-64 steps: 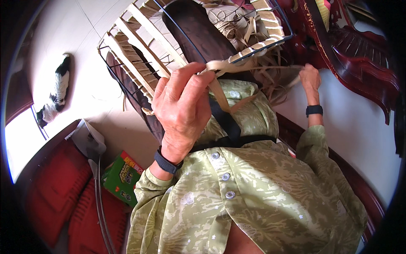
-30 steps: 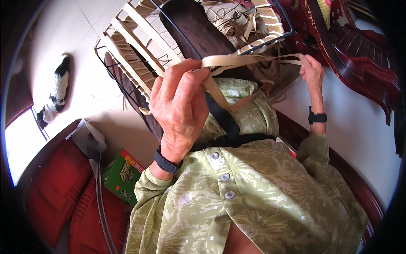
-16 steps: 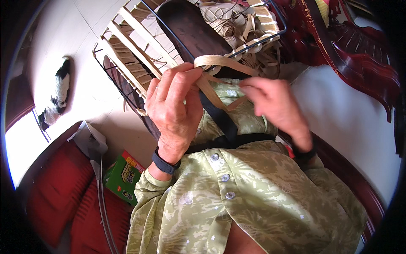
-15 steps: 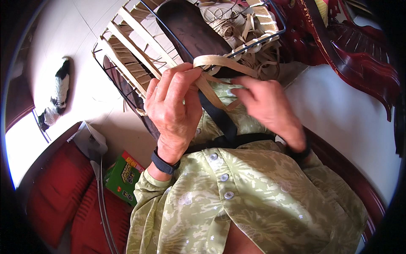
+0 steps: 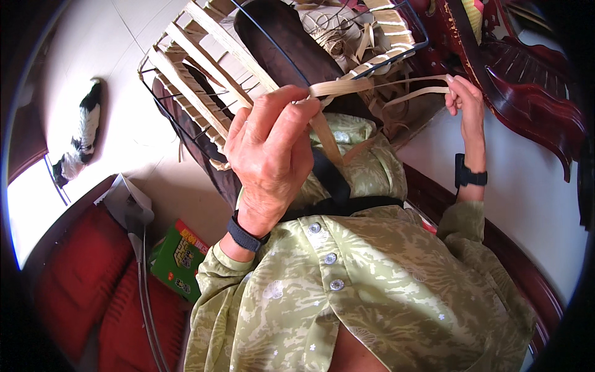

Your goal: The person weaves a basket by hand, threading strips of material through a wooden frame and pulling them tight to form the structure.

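Observation:
A dark wire frame [image 5: 282, 46] rests across my lap, its sides partly wrapped with flat tan strips. My left hand [image 5: 273, 146] pinches a tan woven strip [image 5: 343, 87] at the frame's near corner. Out to the right, my right hand [image 5: 465, 102] is closed on a stretch of the same kind of strip, drawn out from the corner and looped back. Another piece of strip hangs below my left fingers, over my green patterned clothing [image 5: 372, 142]. What lies right under my left fingertips is hidden.
Coiled cord [image 5: 331, 43] and loose strips lie beyond the frame. Carved dark red wooden furniture [image 5: 527, 111] stands at the right. On the left are a black and white animal [image 5: 88, 127] on the tiled floor, a green box [image 5: 180, 260] and a red seat [image 5: 136, 316].
My right hand has swung from near the frame's corner out to the right, pulling the strip taut. My left hand has shifted slightly right, still gripping at the corner.

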{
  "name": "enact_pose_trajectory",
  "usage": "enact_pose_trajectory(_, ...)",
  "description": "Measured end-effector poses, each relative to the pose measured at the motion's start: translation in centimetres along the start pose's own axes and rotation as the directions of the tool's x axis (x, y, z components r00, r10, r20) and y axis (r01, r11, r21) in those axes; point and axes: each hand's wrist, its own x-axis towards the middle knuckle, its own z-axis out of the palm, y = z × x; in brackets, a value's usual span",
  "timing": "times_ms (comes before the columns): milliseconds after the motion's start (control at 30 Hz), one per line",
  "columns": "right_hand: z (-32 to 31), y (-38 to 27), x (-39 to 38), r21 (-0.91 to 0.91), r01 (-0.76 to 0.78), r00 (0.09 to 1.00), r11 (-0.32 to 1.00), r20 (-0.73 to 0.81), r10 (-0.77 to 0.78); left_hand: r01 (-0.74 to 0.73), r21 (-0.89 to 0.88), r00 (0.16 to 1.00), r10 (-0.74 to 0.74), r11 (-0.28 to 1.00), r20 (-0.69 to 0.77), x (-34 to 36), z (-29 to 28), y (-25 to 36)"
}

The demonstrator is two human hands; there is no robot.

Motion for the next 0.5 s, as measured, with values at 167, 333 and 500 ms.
enact_pose_trajectory(167, -3.4, 6.3, 5.0, -0.297, -0.303, 0.857, 0.905, -0.500, 0.123, -0.020, 0.036, 0.999, 0.019, 0.999, 0.032, -0.3, -0.2, -0.2)
enact_pose_trajectory(333, -7.8, 8.8, 8.7, -0.620, -0.554, 0.723, 0.555, -0.689, -0.048, -0.016, 0.052, 0.999, 0.014, 0.999, 0.042, 0.0, -0.5, -0.3)
enact_pose_trajectory(500, -7.4, 7.6, 8.2, -0.712, -0.509, 0.846, 0.484, -0.518, 0.127, -0.001, 0.026, 1.000, 0.000, 1.000, 0.027, -0.1, -0.5, -0.3)
